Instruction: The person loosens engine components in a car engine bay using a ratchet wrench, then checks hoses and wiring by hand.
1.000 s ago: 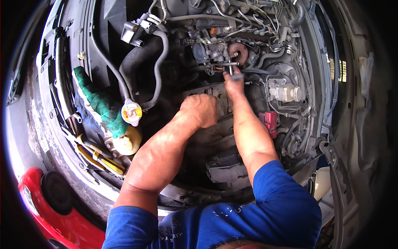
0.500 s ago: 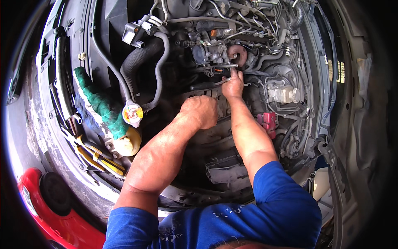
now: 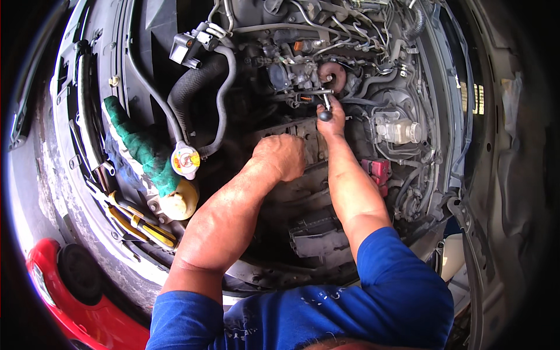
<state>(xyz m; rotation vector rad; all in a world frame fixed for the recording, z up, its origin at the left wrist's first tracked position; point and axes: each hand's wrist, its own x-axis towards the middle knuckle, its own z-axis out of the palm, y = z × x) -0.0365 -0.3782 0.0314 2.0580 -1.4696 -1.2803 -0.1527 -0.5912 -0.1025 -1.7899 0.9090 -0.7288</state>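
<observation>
Head view: right hand (image 3: pixel 335 123) curled round tool (image 3: pixel 326 115) at engine (image 3: pixel 300 74); left hand (image 3: pixel 281 156) fisted, contents hidden. Looks mid-job; amount done or left, can't tell.

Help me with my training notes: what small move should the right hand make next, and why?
Probably another short swing of the tool: the right hand is right at it, and its dark handle, which pointed left half a second ago, now points back toward the person. The exact grip is hard to tell.
</observation>
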